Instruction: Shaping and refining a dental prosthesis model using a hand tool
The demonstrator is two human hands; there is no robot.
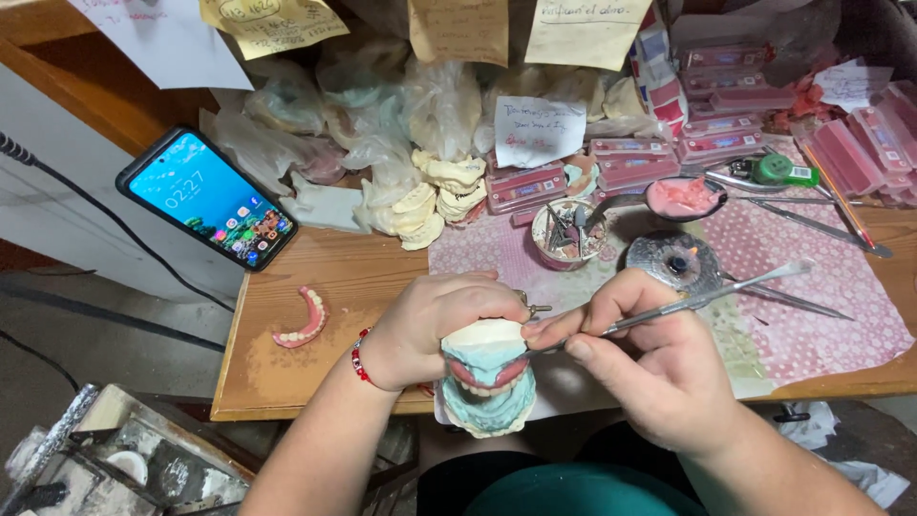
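- The left hand [430,325] is wrapped around a pale blue-green dental model [487,377] with pink wax gums and teeth, held just off the near edge of the wooden table [287,373].
- The right hand [650,363] pinches a thin metal tool [688,301] like a pen, its tip touching the model's pink gum line.
- Left of the model, a loose pink denture arch [304,320] lies on the table.
- Farther back and left of the model, a phone [205,198] leans with its screen lit.
- Behind the model sit plaster casts [430,196] and pink tooth trays [630,158].
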